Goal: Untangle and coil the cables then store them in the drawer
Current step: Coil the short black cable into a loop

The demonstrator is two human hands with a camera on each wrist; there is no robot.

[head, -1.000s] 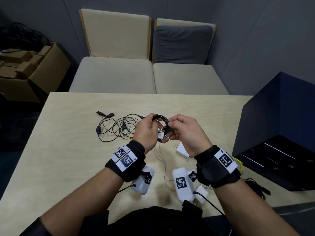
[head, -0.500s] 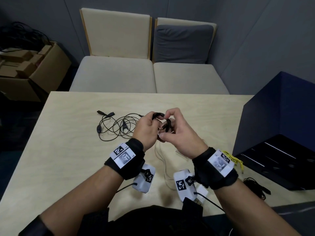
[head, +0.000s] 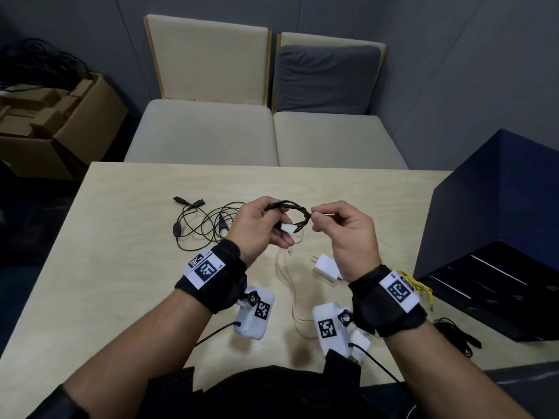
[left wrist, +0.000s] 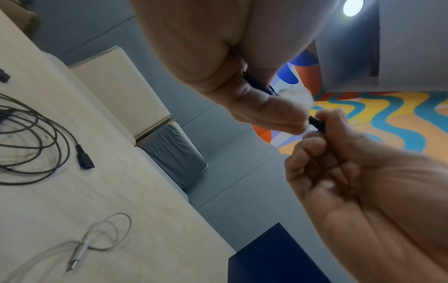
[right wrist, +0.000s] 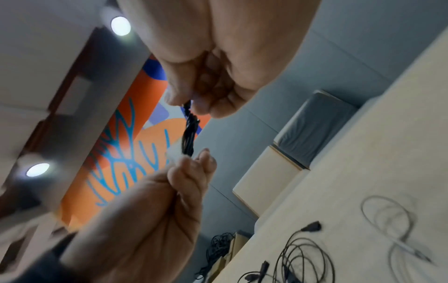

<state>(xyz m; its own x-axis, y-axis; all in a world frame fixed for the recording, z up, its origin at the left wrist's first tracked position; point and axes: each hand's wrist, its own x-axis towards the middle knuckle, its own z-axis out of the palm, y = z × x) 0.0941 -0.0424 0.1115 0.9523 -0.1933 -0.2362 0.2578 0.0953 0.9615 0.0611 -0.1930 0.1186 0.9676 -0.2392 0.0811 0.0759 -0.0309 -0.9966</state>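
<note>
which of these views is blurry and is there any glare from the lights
Head view: sharp, evenly lit, wide-angle bend at the table edges. Left wrist view: the ceiling light blooms; the right hand is slightly soft. Right wrist view: blurriest, smeared on its left side, with two glaring ceiling lights; the black coiled cable and the left hand are soft.

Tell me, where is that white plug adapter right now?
In the head view the white plug adapter lies on the table, just below the right hand and beside the loose white cable, with the dark blue drawer unit off to its right.
</note>
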